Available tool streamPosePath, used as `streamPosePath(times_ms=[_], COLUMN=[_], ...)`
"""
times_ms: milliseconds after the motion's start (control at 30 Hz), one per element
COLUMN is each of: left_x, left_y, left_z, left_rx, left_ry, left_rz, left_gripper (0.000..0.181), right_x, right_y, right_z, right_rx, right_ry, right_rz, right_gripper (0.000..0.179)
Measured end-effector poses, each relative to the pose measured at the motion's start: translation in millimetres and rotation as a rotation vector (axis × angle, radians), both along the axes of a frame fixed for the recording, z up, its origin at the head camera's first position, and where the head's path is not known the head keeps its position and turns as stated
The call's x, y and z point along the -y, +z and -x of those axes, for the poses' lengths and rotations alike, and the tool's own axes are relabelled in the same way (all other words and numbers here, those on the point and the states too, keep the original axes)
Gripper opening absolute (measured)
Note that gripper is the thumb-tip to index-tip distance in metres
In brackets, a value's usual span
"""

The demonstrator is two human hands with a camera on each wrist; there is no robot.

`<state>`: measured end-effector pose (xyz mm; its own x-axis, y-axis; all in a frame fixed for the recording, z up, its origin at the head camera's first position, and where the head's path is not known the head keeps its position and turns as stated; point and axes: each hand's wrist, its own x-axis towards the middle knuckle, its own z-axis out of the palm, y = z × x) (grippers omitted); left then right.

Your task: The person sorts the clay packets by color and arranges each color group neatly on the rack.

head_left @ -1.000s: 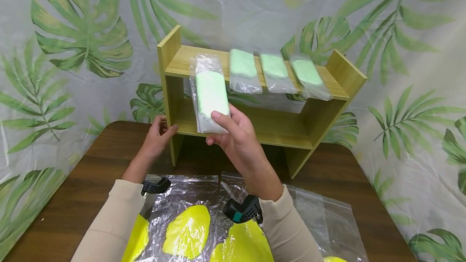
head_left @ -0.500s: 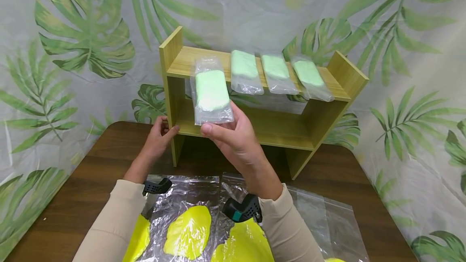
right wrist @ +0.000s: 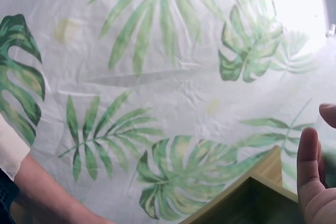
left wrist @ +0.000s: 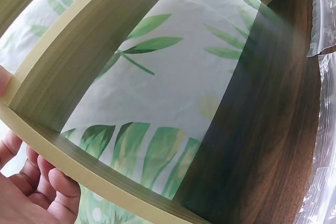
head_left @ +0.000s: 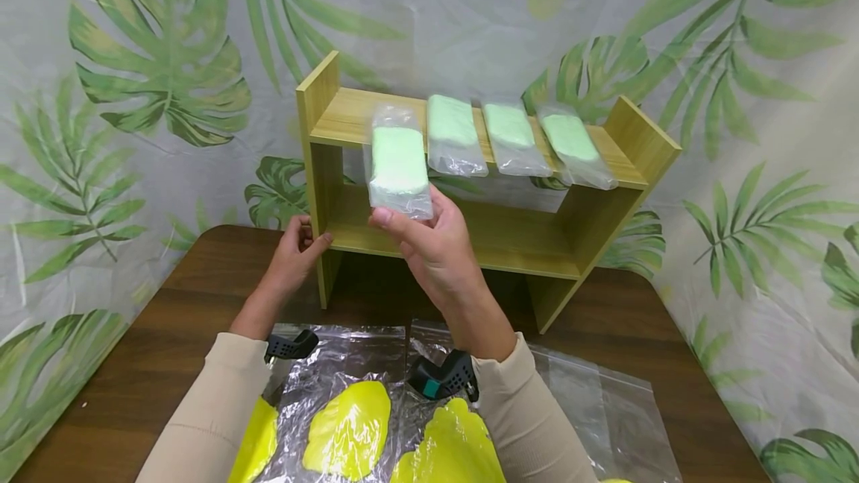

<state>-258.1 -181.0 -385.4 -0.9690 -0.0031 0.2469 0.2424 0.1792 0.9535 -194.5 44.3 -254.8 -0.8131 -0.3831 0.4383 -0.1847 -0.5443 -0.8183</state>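
In the head view, my right hand (head_left: 436, 256) pinches the lower end of a clear plastic packet of pale green, clay-like material (head_left: 399, 162), thumb in front. The packet stands up before the left part of a wooden shelf's (head_left: 523, 241) top board; I cannot tell whether it touches. My left hand (head_left: 287, 263) grips the shelf's left side panel. In the left wrist view, thumb and curled fingers of the left hand (left wrist: 39, 187) lie on either side of the panel's edge (left wrist: 94, 171). The right wrist view shows part of my right hand (right wrist: 315, 187), but not the packet.
Three similar green packets (head_left: 451, 121) lie side by side on the top board, their lower ends over its front edge. Clear zip bags with flattened yellow pieces (head_left: 349, 431) cover the front of the brown table (head_left: 134, 371). A leaf-patterned cloth (head_left: 470, 13) hangs close behind.
My right hand has shifted its grip to the packet's bottom end, then moved slightly up and right with it. The left hand has kept its hold on the shelf.
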Motion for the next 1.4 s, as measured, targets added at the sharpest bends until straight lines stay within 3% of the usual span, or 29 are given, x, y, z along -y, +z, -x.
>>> streamPosePath(times_ms=[133, 267, 800, 1200, 1400], left_x=[-4.3, -5.6, -6.1, -5.6, -5.8], left_y=[12.4, 15.5, 17.1, 16.3, 17.3], left_z=[-11.3, -14.3, -15.3, -13.9, -14.6], left_rx=[-0.003, -0.001, 0.007, 0.007, 0.01], left_ry=[-0.006, -0.006, 0.001, 0.002, -0.001], left_rz=[0.015, 0.024, 0.014, 0.012, 0.014], left_gripper=[0.035, 0.035, 0.034, 0.035, 0.035], right_x=[-0.3, -1.3, -2.1, 5.5, 4.3], right_y=[-0.8, -0.5, 4.8, 9.4, 8.9], right_z=[0.1, -1.0, -2.4, 7.5, 11.2], right_rx=[0.021, 0.027, 0.002, 0.124, 0.155], right_ry=[-0.036, -0.082, -0.108, -0.139, -0.173], right_rz=[-0.006, -0.009, -0.028, 0.003, 0.027], right_gripper=[0.037, 0.04, 0.039, 0.039, 0.029])
